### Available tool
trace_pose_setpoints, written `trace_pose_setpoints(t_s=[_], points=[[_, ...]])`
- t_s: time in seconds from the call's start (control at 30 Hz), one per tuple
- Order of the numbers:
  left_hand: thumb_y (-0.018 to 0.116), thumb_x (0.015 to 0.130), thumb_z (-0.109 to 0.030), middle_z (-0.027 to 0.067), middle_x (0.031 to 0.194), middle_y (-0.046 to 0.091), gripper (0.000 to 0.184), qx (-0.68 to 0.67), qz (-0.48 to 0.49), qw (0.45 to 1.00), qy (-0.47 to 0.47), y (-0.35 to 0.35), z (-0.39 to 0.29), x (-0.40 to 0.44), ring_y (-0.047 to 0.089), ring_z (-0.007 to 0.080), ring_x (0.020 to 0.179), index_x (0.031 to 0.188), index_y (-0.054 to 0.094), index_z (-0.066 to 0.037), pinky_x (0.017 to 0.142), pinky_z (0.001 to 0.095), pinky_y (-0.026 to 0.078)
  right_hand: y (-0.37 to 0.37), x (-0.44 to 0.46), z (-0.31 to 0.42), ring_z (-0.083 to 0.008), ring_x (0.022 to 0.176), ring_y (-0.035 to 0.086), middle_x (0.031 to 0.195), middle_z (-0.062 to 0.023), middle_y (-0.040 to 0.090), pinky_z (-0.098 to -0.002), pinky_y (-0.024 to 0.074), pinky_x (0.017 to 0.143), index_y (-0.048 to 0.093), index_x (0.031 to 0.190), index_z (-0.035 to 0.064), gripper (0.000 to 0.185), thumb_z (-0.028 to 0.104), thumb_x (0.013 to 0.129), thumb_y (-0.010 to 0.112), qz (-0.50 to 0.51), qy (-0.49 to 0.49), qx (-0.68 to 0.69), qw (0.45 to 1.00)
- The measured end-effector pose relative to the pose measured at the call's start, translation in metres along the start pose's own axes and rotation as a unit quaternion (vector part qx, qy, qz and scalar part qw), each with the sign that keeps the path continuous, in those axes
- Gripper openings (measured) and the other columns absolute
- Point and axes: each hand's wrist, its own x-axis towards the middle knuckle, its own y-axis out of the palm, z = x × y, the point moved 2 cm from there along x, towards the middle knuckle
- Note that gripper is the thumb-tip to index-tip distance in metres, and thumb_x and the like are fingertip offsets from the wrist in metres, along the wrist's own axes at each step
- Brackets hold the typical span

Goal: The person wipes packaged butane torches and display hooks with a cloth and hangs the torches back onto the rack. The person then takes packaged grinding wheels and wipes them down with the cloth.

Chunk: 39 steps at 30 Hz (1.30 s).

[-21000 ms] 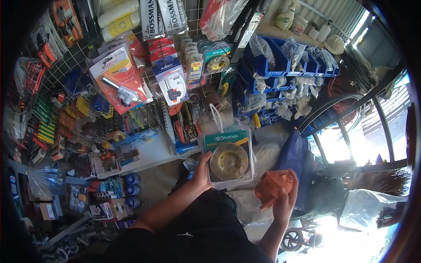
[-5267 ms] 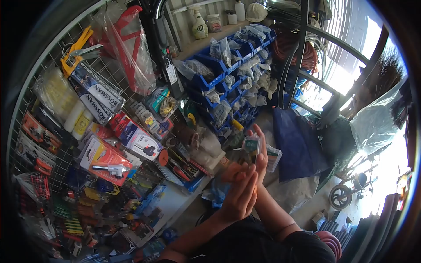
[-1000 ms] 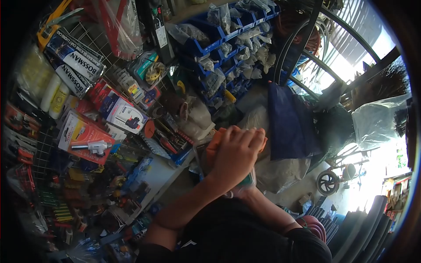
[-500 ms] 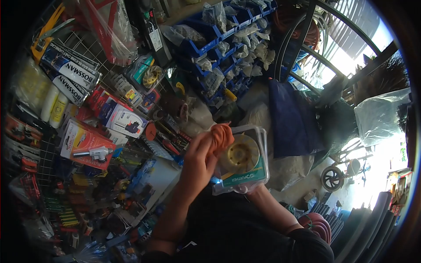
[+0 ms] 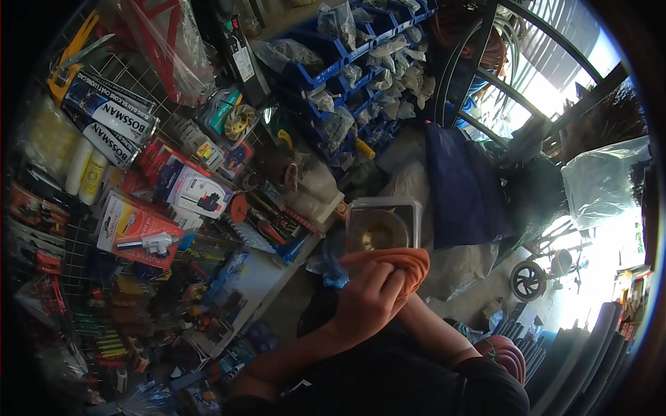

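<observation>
My left hand point(image 5: 371, 298) is closed on a bunched orange cloth point(image 5: 409, 267), pressing it over the lower part of a clear plastic pack point(image 5: 418, 215). Inside the pack shows a round gold-coloured grinding cup wheel point(image 5: 378, 230), its lower part covered by the cloth. From the right, my right forearm point(image 5: 437, 329) reaches up to the pack and holds it from below and behind. The right hand itself is mostly hidden by the cloth and my left hand.
A wire rack on the left carries packaged tools, including a torch pack point(image 5: 149, 239) and BOSSMAN boxes point(image 5: 114, 121). Blue bins point(image 5: 333, 73) with bagged parts stand ahead. To the right are a dark blue sheet point(image 5: 465, 187), a small wheeled bike point(image 5: 528, 281) and grey pipes point(image 5: 583, 360).
My left hand has wiped the cloth from the pack's upper left down to its lower right edge, covering the green label. The pack has tilted, and glare now lies across the wheel.
</observation>
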Motion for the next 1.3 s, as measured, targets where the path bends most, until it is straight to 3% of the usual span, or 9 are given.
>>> trace_pose_setpoints(t_s=[0.27, 0.6, 0.87, 0.97, 1.07, 1.17, 1.23, 1.27, 1.3], points=[[0.075, 0.073, -0.013, 0.0074, 0.095, 0.057, 0.031, 0.114, -0.025, 0.990, -0.074, -0.016, 0.033, 0.063, 0.062, 0.0285, 0.088, 0.100, 0.064, -0.005, 0.073, 0.0386, 0.051, 0.003, -0.054, 0.052, -0.0283, 0.121, 0.056, 0.140, -0.0132, 0.050, -0.0423, 0.0463, 0.105, 0.045, 0.140, 0.0066, 0.043, 0.029, 0.104, 0.041, -0.034, -0.010, 0.374, 0.927], [0.074, 0.075, -0.007, 0.0119, 0.098, 0.057, 0.027, 0.119, 0.064, 0.973, -0.187, -0.028, 0.080, 0.020, 0.063, 0.0350, 0.088, 0.098, 0.061, -0.001, 0.072, 0.0432, 0.051, -0.022, -0.043, 0.135, -0.0284, 0.121, 0.056, 0.139, -0.0136, 0.051, -0.0424, 0.0461, 0.105, 0.046, 0.138, 0.0065, 0.042, 0.029, 0.104, 0.041, -0.074, -0.027, 0.736, 0.672], [0.079, 0.072, -0.012, 0.0143, 0.095, 0.059, 0.035, -0.090, 0.142, 0.978, -0.122, -0.019, 0.031, -0.011, 0.064, 0.0360, 0.085, 0.099, 0.061, 0.000, 0.069, 0.0407, 0.052, -0.029, -0.036, 0.127, -0.0313, 0.124, 0.053, 0.137, -0.0170, 0.052, -0.0419, 0.0444, 0.107, 0.047, 0.137, 0.0030, 0.053, 0.038, 0.098, 0.049, -0.025, -0.039, 0.736, 0.676], [0.082, 0.077, -0.016, 0.0115, 0.096, 0.064, 0.043, -0.229, 0.107, 0.962, -0.100, -0.030, 0.019, -0.002, 0.067, 0.0255, 0.085, 0.108, 0.058, 0.000, 0.074, 0.0344, 0.054, -0.026, -0.047, 0.147, -0.0270, 0.135, 0.041, 0.152, -0.0145, 0.036, -0.0398, 0.0373, 0.113, 0.032, 0.149, 0.0053, 0.055, 0.025, 0.100, 0.049, 0.007, 0.000, 0.853, 0.523], [0.080, 0.082, -0.015, 0.0140, 0.105, 0.064, 0.045, -0.286, 0.075, 0.940, -0.173, -0.037, 0.027, -0.001, 0.064, 0.0172, 0.091, 0.114, 0.053, 0.000, 0.080, 0.0314, 0.054, -0.027, -0.043, 0.150, -0.0263, 0.134, 0.043, 0.149, -0.0139, 0.039, -0.0401, 0.0377, 0.113, 0.032, 0.148, 0.0062, 0.053, 0.025, 0.101, 0.048, -0.009, -0.041, 0.805, 0.592], [0.076, 0.081, -0.004, 0.0205, 0.112, 0.058, 0.036, -0.217, -0.185, 0.956, -0.067, -0.042, 0.030, 0.010, 0.061, 0.0238, 0.099, 0.108, 0.053, -0.002, 0.083, 0.0345, 0.052, -0.031, -0.038, 0.156, -0.0252, 0.133, 0.045, 0.145, -0.0130, 0.043, -0.0405, 0.0383, 0.112, 0.034, 0.147, 0.0075, 0.049, 0.025, 0.103, 0.047, -0.034, -0.098, 0.719, 0.687], [0.076, 0.080, -0.004, 0.0167, 0.108, 0.060, 0.037, -0.136, -0.203, 0.970, 0.006, -0.039, 0.027, 0.026, 0.061, 0.0250, 0.092, 0.110, 0.055, -0.003, 0.078, 0.0365, 0.051, -0.035, -0.031, 0.162, -0.0245, 0.133, 0.046, 0.142, -0.0124, 0.046, -0.0408, 0.0387, 0.112, 0.034, 0.146, 0.0084, 0.047, 0.026, 0.104, 0.045, -0.048, -0.137, 0.653, 0.744], [0.075, 0.078, -0.003, 0.0129, 0.104, 0.061, 0.038, -0.052, -0.217, 0.972, 0.075, -0.038, 0.023, 0.030, 0.061, 0.0261, 0.084, 0.113, 0.058, -0.003, 0.072, 0.0385, 0.050, -0.035, -0.028, 0.172, -0.0252, 0.132, 0.046, 0.143, -0.0114, 0.045, -0.0413, 0.0387, 0.112, 0.035, 0.146, 0.0100, 0.045, 0.025, 0.105, 0.044, -0.065, -0.112, 0.726, 0.675], [0.073, 0.076, -0.005, 0.0121, 0.110, 0.061, 0.038, -0.071, -0.085, 0.993, 0.027, -0.026, 0.029, 0.030, 0.058, 0.0313, 0.101, 0.112, 0.060, -0.005, 0.084, 0.0450, 0.047, -0.030, -0.029, 0.159, -0.0257, 0.131, 0.048, 0.143, -0.0117, 0.046, -0.0416, 0.0402, 0.111, 0.036, 0.146, 0.0101, 0.045, 0.027, 0.105, 0.044, -0.103, -0.109, 0.717, 0.680]])
